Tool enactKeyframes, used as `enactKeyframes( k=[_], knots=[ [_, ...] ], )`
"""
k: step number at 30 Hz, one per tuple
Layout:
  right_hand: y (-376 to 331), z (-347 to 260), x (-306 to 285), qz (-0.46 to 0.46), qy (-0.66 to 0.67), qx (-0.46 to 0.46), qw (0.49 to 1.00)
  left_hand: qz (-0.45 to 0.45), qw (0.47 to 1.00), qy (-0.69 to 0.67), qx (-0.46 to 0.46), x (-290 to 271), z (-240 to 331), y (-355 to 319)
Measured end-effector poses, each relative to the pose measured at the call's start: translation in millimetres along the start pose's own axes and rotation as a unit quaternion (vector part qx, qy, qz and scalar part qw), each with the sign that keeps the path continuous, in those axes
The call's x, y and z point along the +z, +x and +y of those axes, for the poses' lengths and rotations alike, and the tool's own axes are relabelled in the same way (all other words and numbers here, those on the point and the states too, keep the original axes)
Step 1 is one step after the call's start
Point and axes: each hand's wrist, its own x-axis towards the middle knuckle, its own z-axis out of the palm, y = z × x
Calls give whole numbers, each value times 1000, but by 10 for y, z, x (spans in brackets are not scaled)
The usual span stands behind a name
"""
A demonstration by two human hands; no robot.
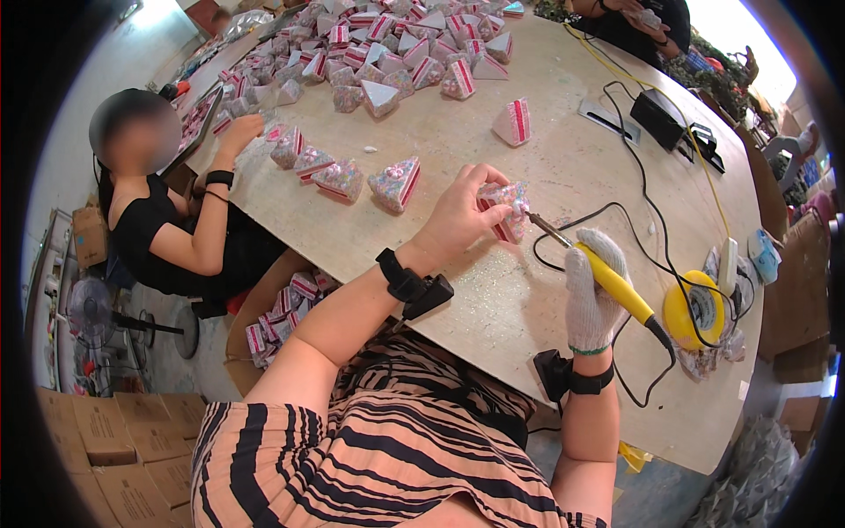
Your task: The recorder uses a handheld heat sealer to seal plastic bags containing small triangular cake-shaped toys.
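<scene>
Between the bent fingers and thumb of my left hand [458,214] is a glittery pink-and-white toy cake slice [518,195], partly covered by the fingers. My right hand [591,304], in a white knit glove, is closed around the yellow handle of a soldering iron [619,286]. The iron's metal tip points left and meets the slice's right edge, or comes very near it; I cannot tell which. Left of my left hand stands another cake slice [394,185], with several more in a row beyond. A single slice [513,123] stands farther back.
A large pile of cake slices [378,62] covers the far table. A black power unit [658,119], loose black cable [647,198] and yellow tape roll [694,310] lie right. A co-worker [189,220] sits left; another person's hands [647,18] show across. A carton of slices [282,312] stands below.
</scene>
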Motion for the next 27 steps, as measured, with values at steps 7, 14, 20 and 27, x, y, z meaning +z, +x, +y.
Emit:
enactKeyframes(
  k=[7,14,20,27],
  knots=[
    [-1,31,-48,55,70,83,993,-4,999,-30,-34,-129,-134,15],
    [34,83,-135,86,65,81,991,-7,911,412,17,-875,-335,225],
    [70,-41,-50,157,58,23,986,-38,915,392,93,-713,-56,1047],
    [95,42,-123,189,23,-10,982,-70,915,398,-14,213,-690,1784]
  ],
)
